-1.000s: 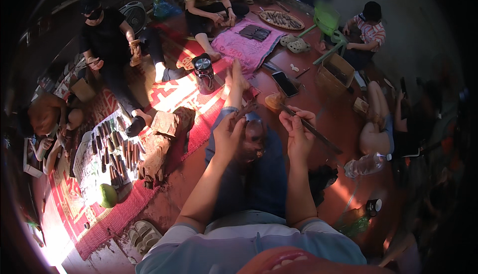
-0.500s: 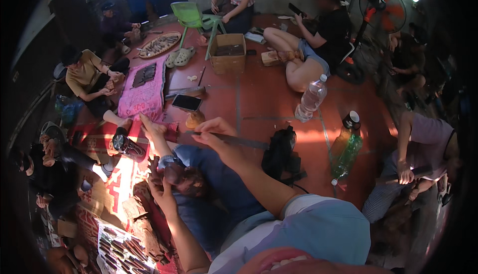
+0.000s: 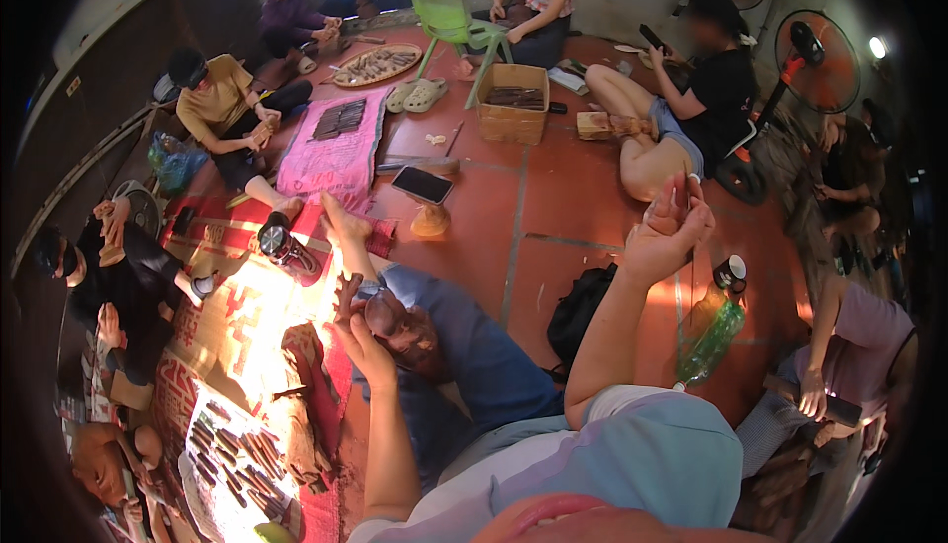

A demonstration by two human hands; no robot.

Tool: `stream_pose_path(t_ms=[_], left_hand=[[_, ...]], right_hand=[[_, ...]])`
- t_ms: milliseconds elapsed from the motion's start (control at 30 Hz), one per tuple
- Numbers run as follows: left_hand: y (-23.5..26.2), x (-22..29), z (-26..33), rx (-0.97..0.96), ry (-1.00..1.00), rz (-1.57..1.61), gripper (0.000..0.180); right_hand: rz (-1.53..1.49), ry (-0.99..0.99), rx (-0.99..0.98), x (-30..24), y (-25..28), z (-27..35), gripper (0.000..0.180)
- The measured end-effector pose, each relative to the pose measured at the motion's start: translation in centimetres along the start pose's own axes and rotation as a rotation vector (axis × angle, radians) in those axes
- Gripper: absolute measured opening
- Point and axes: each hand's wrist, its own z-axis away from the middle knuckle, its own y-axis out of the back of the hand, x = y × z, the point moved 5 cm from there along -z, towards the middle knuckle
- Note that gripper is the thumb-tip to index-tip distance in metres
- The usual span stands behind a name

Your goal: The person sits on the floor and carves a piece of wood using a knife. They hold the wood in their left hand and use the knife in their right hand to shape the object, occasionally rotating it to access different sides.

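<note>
Short-sleeved shirt (image 3: pixel 632 454) in pale blue-grey, sleeves ending above the elbows, cloth lightly creased across the shoulders. Both forearms bare from sleeve hem to wrist, no watch, band or glove in sight. Left hand (image 3: pixel 357 331) and right hand (image 3: pixel 667 232) uncovered, fingers without rings as far as can be told. Dark blue trousers (image 3: pixel 474 355) over the outstretched leg, foot (image 3: pixel 341 222) bare.
</note>
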Motion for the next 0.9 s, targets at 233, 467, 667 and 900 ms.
stream_pose_path(t_ms=[233,467,667,900], left_hand=[[1.2,-1.5,-0.1,0.002,0.167,0.042,0.016],[2.0,1.5,-1.8,0.026,-0.085,-0.440,0.020],[1.2,0.6,-1.0,0.036,-0.022,-0.074,0.017],[0.0,-1.8,-0.2,-0.050,0.085,0.153,0.026]], right_hand=[[-0.054,-0.314,-0.192,3.2,-1.9,4.8,0.018],[0.070,-0.200,-0.128,2.3,-2.8,5.4,0.020],[0.092,-0.227,-0.100,3.1,-1.8,5.3,0.020],[-0.007,-0.527,-0.263,5.0,-3.5,10.4,0.021]])
